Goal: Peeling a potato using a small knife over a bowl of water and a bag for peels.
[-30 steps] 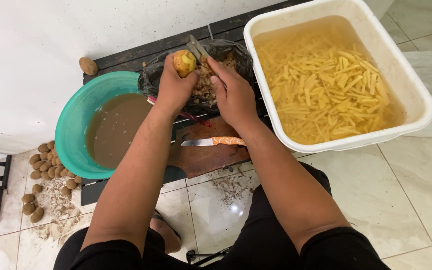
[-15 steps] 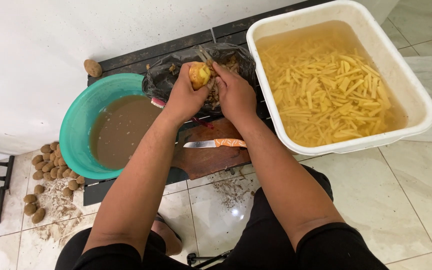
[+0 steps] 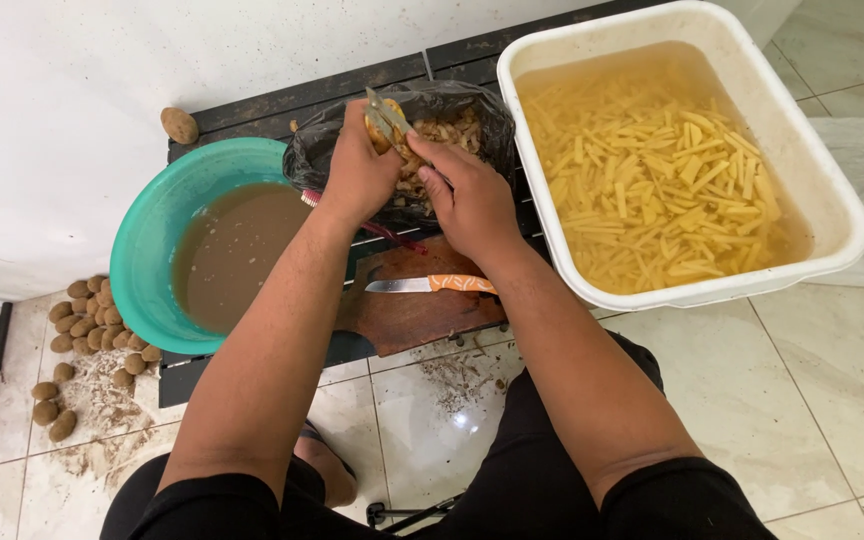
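My left hand (image 3: 357,172) grips a partly peeled yellow potato (image 3: 382,130) over a black plastic bag (image 3: 472,105) full of peelings. My right hand (image 3: 467,195) holds a metal peeler (image 3: 384,112) whose blade lies against the top of the potato. Both hands hover above the bag, close together. Below them an orange-handled knife (image 3: 432,285) lies on a brown wooden cutting board (image 3: 412,315).
A teal basin (image 3: 147,260) of muddy water stands at the left. A white tub (image 3: 842,215) with cut potato sticks in water sits at the right. Several unpeeled potatoes (image 3: 87,320) lie on the tiled floor, one potato (image 3: 179,125) on the dark slatted bench (image 3: 262,105).
The left hand has turned the potato so less of it shows. The peeler has moved back up to the top of the potato, and the view has shifted slightly.
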